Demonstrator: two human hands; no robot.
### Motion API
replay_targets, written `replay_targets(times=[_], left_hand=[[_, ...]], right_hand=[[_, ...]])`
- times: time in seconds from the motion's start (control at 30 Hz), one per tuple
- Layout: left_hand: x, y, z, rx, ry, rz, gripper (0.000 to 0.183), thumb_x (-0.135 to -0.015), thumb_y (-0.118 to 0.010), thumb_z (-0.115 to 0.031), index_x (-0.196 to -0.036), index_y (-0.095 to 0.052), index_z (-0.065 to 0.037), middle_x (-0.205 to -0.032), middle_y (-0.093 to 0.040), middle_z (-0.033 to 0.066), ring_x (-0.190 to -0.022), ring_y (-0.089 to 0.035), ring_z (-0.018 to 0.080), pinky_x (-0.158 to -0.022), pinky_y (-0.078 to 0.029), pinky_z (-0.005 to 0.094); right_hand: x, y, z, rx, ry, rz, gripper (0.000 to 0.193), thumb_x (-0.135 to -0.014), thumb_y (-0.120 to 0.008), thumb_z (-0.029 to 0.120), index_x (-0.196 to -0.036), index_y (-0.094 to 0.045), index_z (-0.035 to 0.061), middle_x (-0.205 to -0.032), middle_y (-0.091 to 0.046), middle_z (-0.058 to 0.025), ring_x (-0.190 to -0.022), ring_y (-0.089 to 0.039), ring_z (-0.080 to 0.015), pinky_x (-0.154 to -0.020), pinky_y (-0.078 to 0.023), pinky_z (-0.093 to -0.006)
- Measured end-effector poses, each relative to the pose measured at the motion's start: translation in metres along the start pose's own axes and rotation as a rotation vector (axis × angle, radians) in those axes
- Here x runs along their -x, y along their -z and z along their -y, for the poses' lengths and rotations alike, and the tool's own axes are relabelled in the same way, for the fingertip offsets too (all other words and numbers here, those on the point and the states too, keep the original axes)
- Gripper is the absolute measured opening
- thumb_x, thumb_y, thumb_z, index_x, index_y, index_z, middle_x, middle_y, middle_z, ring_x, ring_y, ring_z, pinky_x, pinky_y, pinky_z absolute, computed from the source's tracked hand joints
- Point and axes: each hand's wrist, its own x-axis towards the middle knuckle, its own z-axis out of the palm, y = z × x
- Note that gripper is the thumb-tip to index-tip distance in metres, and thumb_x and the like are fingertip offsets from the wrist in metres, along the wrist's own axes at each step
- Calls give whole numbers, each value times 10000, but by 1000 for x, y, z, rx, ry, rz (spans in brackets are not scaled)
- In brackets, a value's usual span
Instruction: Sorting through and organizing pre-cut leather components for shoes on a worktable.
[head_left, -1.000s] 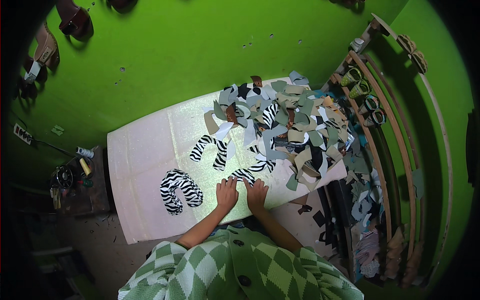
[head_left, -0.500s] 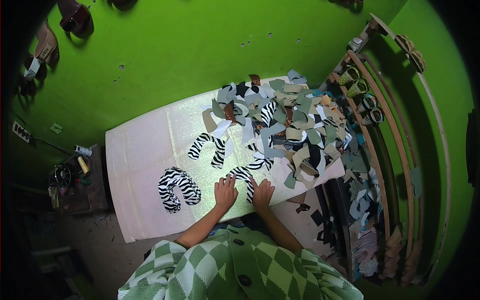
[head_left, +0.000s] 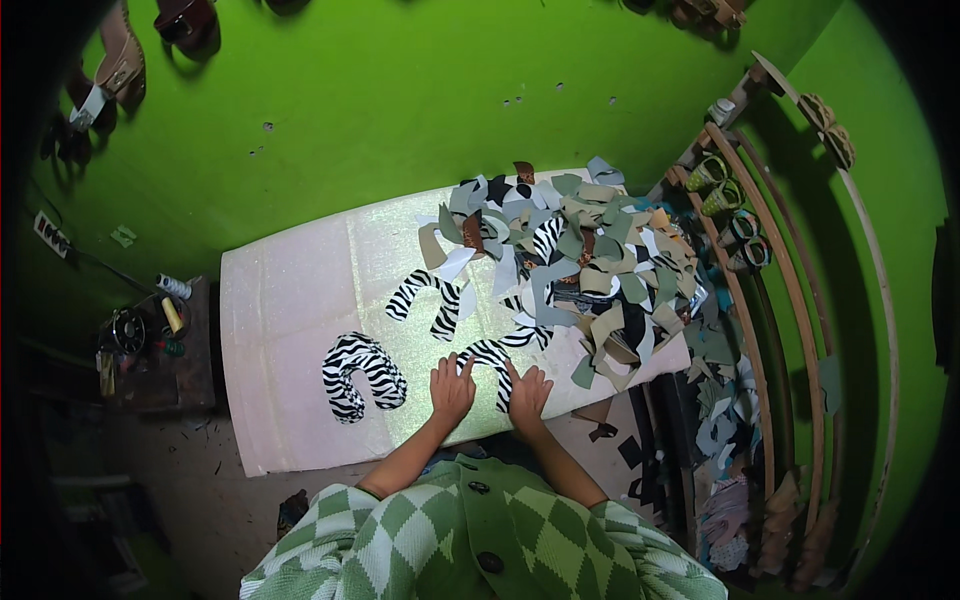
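Between my hands a curved zebra-print piece [head_left: 488, 351] lies flat on the pale, glittery table [head_left: 285, 300]. My left hand [head_left: 453, 391] rests at its left end, fingers stretched out and fingertips on the material. Against its right arm lies my right hand [head_left: 527, 396], fingers apart, the index finger touching the edge. Another zebra-print curve [head_left: 446, 310] lies just beyond. To the left sits a thicker pile of similar zebra-print curves [head_left: 344, 388]. More zebra-print material [head_left: 530, 337] touches the edge of the scrap heap. My fingers partly cover the piece's ends.
A heap of grey, green, tan and black scraps [head_left: 600, 260] covers the table's right side. Beyond it stands a wooden rack [head_left: 765, 330] with sandals [head_left: 722, 198]. At left, a small dark table [head_left: 165, 385] carries a thread cone [head_left: 173, 287]. Shoes [head_left: 120, 60] hang on the green wall.
The view has shifted slightly, so the scene sits a little lower and to the right. Both hands stay at the same zebra-print curve, with only small finger movements.
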Motion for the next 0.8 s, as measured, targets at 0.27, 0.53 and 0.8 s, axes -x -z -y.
replay_targets(times=[0.27, 0.53, 0.8], left_hand=[[3, 6, 11, -14, 112, 22, 436, -741, -542, -181, -1173, -561, -120, -1085, -484, 104, -936, -437, 243, -745, -326, 357], [1, 5, 12, 130, 287, 70, 391, -705, -604, -208, -1065, -562, -60, -1042, -505, 104, -941, -465, 264, -768, -377, 375], [-24, -11, 17, 413, 649, 167, 397, -748, -645, -325, -1030, -558, -59, -934, -590, 134, -900, -565, 286, -769, -449, 408]], right_hand=[[-3, 2, -2, -2, 26, 24, 432, -829, -438, 67, -1193, -560, 267, -843, -462, -92, -853, -454, -235, -738, -313, -376], [-20, -10, -2, -547, -61, -16, 410, -697, -591, 59, -1103, -532, 64, -993, -472, -184, -938, -467, -341, -850, -385, -421], [-41, -32, -7, -735, -204, 49, 492, -678, -715, 170, -1095, -488, 38, -1002, -501, -196, -956, -497, -330, -828, -415, -389]])
